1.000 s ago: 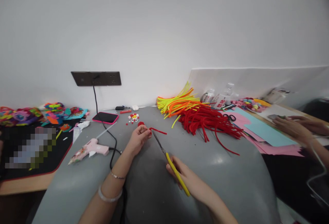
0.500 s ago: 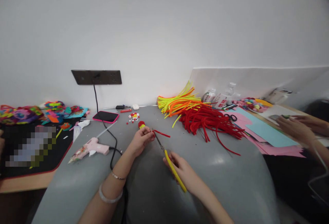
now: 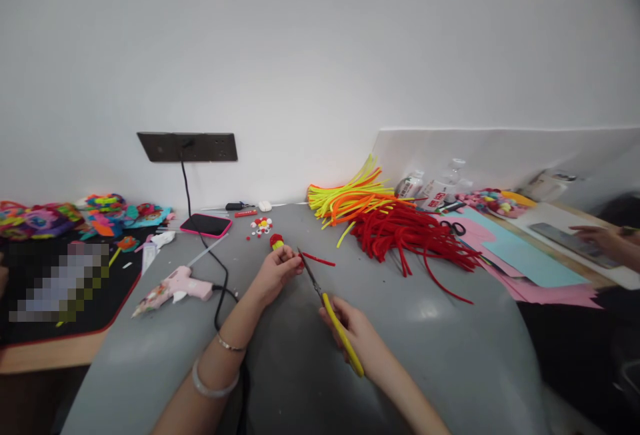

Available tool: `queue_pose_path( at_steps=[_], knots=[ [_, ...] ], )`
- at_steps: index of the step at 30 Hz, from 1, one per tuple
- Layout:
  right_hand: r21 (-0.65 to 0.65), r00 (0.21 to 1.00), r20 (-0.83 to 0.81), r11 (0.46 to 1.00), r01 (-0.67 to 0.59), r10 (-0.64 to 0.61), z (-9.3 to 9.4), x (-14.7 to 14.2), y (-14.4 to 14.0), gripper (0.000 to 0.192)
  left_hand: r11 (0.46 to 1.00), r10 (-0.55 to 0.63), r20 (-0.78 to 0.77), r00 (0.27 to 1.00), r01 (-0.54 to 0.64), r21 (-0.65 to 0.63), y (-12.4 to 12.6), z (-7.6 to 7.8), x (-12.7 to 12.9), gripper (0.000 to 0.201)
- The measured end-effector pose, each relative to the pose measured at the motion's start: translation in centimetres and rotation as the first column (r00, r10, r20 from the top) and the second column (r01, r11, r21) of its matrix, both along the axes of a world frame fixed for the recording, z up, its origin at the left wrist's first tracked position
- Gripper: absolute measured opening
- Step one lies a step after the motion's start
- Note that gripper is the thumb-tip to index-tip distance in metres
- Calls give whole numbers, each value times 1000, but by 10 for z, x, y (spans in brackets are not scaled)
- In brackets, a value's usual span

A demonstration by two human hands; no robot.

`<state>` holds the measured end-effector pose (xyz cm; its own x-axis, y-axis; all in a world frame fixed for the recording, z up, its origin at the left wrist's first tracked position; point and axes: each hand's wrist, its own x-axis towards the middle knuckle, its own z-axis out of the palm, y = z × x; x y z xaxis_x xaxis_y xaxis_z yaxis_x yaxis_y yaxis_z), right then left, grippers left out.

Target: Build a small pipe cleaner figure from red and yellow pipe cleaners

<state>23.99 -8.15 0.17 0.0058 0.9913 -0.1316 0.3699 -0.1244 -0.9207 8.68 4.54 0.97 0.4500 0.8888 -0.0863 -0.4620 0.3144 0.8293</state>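
My left hand (image 3: 281, 270) is closed in a pinch on a red pipe cleaner (image 3: 321, 260). The strip's free end sticks out to the right above the table. My right hand (image 3: 353, 332) grips yellow-handled long-nose pliers (image 3: 343, 335), whose thin jaws point up and left to the pipe cleaner beside my left fingertips. Whether the jaws are closed on it I cannot tell. Just behind my left fingers shows a small red and yellow fuzzy piece (image 3: 277, 241), partly hidden by the hand.
A pink glue gun (image 3: 183, 285) with a black cord lies left, near a pink-edged phone (image 3: 206, 225). Small beads (image 3: 261, 225) sit at the back. Red pipe cleaners (image 3: 410, 238) and yellow-orange ones (image 3: 350, 200) are piled right. A co-worker's hand (image 3: 603, 242) is far right.
My hands and the pliers hold nearly the same pose; the view has shifted slightly. At far right the co-worker's hand has moved back, showing more of a phone-like slab.
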Motion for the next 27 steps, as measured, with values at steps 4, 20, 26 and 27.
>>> queue_pose_path(
  at_steps=[4,20,26,27],
  knots=[
    [-18,1000,-11,1000,6,-6,2,-2,-2,46,1000,-5,-10,1000,5,3,-1,0,0,46],
    [20,984,-105,989,145,-142,-5,30,9,50,999,34,-34,999,-34,3,2,-6,-1,40],
    [234,805,496,943,236,-325,-11,98,34,35,995,92,-67,993,-89,39,2,-5,-2,31],
    [253,762,558,942,220,-328,-12,106,38,35,994,105,-71,992,-101,50,2,-4,-2,30]
  ],
)
